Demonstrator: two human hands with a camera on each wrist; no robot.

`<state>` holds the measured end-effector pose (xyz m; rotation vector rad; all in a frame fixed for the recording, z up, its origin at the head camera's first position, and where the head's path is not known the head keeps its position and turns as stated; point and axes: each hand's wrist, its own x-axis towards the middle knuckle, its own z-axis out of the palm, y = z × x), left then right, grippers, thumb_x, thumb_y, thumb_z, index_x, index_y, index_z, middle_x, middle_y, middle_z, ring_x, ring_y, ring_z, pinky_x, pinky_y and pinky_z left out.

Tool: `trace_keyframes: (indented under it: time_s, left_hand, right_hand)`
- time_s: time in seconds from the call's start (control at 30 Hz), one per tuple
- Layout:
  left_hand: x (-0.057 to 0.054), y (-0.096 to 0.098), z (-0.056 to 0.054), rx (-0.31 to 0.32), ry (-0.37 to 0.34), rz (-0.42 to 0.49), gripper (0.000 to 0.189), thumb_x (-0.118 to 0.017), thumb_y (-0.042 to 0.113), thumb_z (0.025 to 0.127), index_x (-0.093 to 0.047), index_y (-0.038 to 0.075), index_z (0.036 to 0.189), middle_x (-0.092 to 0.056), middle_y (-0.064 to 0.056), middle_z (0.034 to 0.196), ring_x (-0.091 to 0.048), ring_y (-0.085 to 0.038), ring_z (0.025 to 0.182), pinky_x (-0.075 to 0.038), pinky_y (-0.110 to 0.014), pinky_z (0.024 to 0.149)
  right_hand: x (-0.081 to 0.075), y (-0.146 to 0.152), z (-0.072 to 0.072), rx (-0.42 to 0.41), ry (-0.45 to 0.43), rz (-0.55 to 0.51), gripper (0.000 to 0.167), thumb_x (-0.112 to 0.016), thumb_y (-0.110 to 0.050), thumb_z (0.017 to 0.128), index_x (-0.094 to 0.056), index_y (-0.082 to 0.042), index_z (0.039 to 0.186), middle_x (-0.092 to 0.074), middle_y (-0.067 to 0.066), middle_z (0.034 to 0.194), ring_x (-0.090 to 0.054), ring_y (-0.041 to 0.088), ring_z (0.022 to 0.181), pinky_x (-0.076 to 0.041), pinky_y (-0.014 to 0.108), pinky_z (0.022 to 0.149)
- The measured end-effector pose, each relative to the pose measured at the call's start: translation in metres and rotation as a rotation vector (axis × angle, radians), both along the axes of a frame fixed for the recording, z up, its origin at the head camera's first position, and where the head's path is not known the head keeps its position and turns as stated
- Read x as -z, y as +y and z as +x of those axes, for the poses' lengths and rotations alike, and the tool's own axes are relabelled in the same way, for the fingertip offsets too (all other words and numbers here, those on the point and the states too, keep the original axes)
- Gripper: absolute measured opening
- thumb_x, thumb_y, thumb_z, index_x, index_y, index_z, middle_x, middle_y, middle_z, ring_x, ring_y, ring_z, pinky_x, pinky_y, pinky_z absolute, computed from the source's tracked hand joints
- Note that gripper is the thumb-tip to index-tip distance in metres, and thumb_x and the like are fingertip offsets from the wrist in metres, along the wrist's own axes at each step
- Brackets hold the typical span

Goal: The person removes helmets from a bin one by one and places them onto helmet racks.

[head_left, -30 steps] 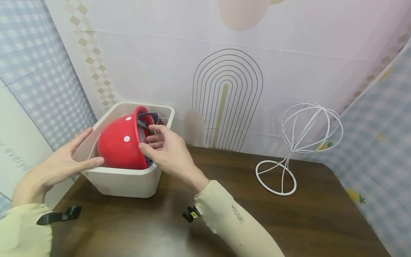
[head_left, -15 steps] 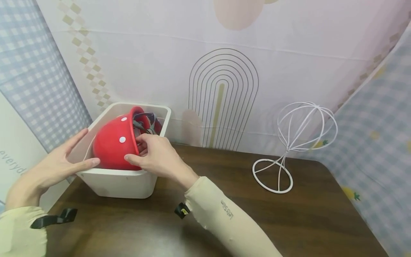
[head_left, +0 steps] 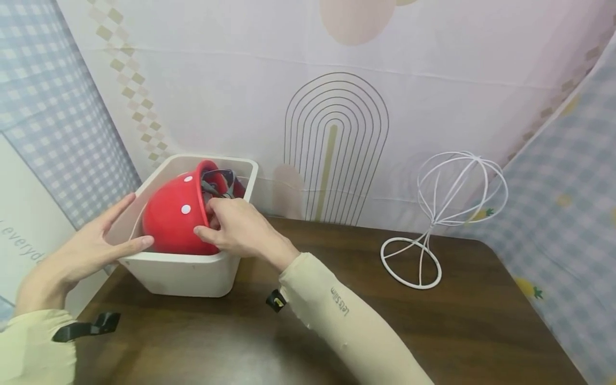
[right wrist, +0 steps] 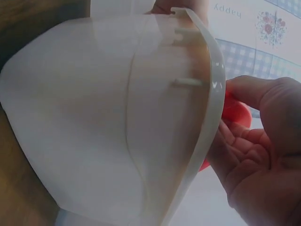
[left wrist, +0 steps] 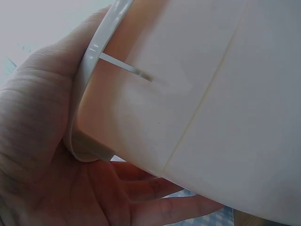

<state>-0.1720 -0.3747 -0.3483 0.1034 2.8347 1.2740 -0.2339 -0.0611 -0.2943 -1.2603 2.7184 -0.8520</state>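
Note:
A red hard hat [head_left: 166, 224] with white dots lies on its side in a white plastic bin [head_left: 187, 280], its opening facing right. Dark and grey straps [head_left: 218, 182] show inside the hat. My right hand [head_left: 245, 227] grips the hat's brim, thumb on the outer shell and fingers inside; the fingertips are hidden. My left hand [head_left: 86, 251] holds the bin at its left side, the thumb over the rim. In the left wrist view its fingers [left wrist: 174, 209] lie along the bin's outer wall. The right wrist view shows red hat [right wrist: 239, 113] beyond the bin's rim.
A white wire stand [head_left: 433, 224] with a round cage top and ring base stands at the right of the brown wooden table [head_left: 346, 267]. A patterned cloth [head_left: 231, 96] hangs behind, with checked cloth [head_left: 568, 235] at the right side.
My right hand has moved from the hat's opening to its brim, and its fingers have closed there. The left hand keeps its place on the bin. The view has shifted slightly.

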Motion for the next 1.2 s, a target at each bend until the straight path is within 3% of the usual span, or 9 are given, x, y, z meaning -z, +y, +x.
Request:
trace_keyframes:
  time_s: [0.3, 0.67, 0.9, 0.93, 1.0, 1.07, 1.1, 1.13, 1.2]
  left_hand:
    - [0.0, 0.004, -0.004, 0.012, -0.006, -0.012, 0.112, -0.076, 0.046, 0.103, 0.005, 0.032, 0.18, -0.002, -0.03, 0.184, -0.009, -0.066, 0.161, -0.027, -0.095, 0.104]
    - [0.001, 0.0, -0.005, 0.021, 0.025, 0.024, 0.112, -0.077, 0.037, 0.103, 0.003, 0.025, 0.181, -0.002, -0.031, 0.183, -0.007, -0.066, 0.161, -0.026, -0.095, 0.106]
    - [0.006, -0.006, -0.004, 0.071, 0.098, 0.112, 0.109, -0.077, 0.018, 0.101, -0.003, 0.02, 0.181, -0.006, -0.031, 0.183, -0.006, -0.061, 0.163, -0.014, -0.093, 0.117]
    - [0.007, -0.007, -0.004, 0.074, 0.097, 0.107, 0.109, -0.077, 0.018, 0.101, -0.003, 0.02, 0.181, -0.007, -0.031, 0.183, -0.008, -0.06, 0.162, -0.019, -0.084, 0.124]
    - [0.008, -0.009, -0.003, 0.081, 0.099, 0.1, 0.11, -0.077, 0.017, 0.101, -0.003, 0.02, 0.181, -0.01, -0.032, 0.182, -0.015, -0.054, 0.161, -0.033, -0.054, 0.13]
    - [0.009, -0.01, -0.002, 0.09, 0.1, 0.09, 0.111, -0.078, 0.017, 0.101, -0.002, 0.019, 0.181, -0.012, -0.034, 0.181, -0.019, -0.049, 0.158, -0.037, -0.026, 0.12]
    - [0.008, -0.01, -0.002, 0.094, 0.098, 0.093, 0.112, -0.079, 0.016, 0.1, -0.002, 0.019, 0.181, -0.011, -0.033, 0.181, -0.018, -0.048, 0.159, -0.034, -0.025, 0.121]
    - [0.008, -0.009, -0.001, 0.09, 0.089, 0.088, 0.113, -0.08, 0.018, 0.1, -0.002, 0.02, 0.181, -0.011, -0.033, 0.182, -0.018, -0.048, 0.16, -0.034, -0.025, 0.122]
    - [0.005, -0.007, 0.0, 0.075, 0.06, 0.072, 0.118, -0.083, 0.022, 0.099, 0.0, 0.024, 0.181, -0.006, -0.031, 0.183, -0.013, -0.051, 0.164, -0.029, -0.054, 0.133]
  right_hand:
    - [0.0, 0.009, -0.008, -0.024, -0.122, -0.156, 0.021, -0.076, -0.025, 0.107, -0.072, -0.007, 0.117, -0.074, -0.006, 0.083, -0.069, 0.003, 0.075, -0.057, 0.017, 0.07]
    - [0.004, 0.013, -0.013, -0.058, -0.484, -0.385, 0.021, -0.085, -0.013, 0.1, -0.071, -0.005, 0.114, -0.077, 0.004, 0.088, -0.075, 0.02, 0.074, -0.066, 0.03, 0.074]
    - [0.007, 0.011, -0.014, -0.055, -0.519, -0.432, 0.026, -0.083, -0.008, 0.1, -0.07, -0.001, 0.121, -0.077, 0.006, 0.09, -0.074, 0.017, 0.074, -0.065, 0.028, 0.074]
    - [0.008, 0.011, -0.014, -0.053, -0.519, -0.437, 0.026, -0.083, -0.008, 0.1, -0.07, -0.001, 0.122, -0.077, 0.006, 0.09, -0.074, 0.017, 0.073, -0.064, 0.028, 0.074]
    - [0.01, 0.012, -0.013, -0.047, -0.515, -0.447, 0.028, -0.082, -0.009, 0.101, -0.069, -0.001, 0.124, -0.076, 0.006, 0.091, -0.073, 0.017, 0.074, -0.064, 0.028, 0.074]
    - [0.013, 0.014, -0.013, -0.04, -0.528, -0.472, 0.029, -0.081, -0.009, 0.101, -0.068, 0.0, 0.126, -0.076, 0.007, 0.094, -0.074, 0.018, 0.077, -0.066, 0.029, 0.075]
    - [0.014, 0.015, -0.013, -0.035, -0.544, -0.492, 0.03, -0.081, -0.009, 0.101, -0.068, -0.001, 0.127, -0.076, 0.008, 0.096, -0.075, 0.019, 0.079, -0.067, 0.03, 0.077]
    - [0.016, 0.016, -0.014, -0.029, -0.565, -0.518, 0.03, -0.081, -0.009, 0.101, -0.067, -0.001, 0.127, -0.076, 0.009, 0.098, -0.076, 0.02, 0.082, -0.068, 0.032, 0.078]
    - [0.019, 0.018, -0.015, -0.014, -0.6, -0.575, 0.03, -0.08, -0.009, 0.102, -0.067, -0.001, 0.128, -0.076, 0.011, 0.103, -0.079, 0.023, 0.087, -0.069, 0.036, 0.08]
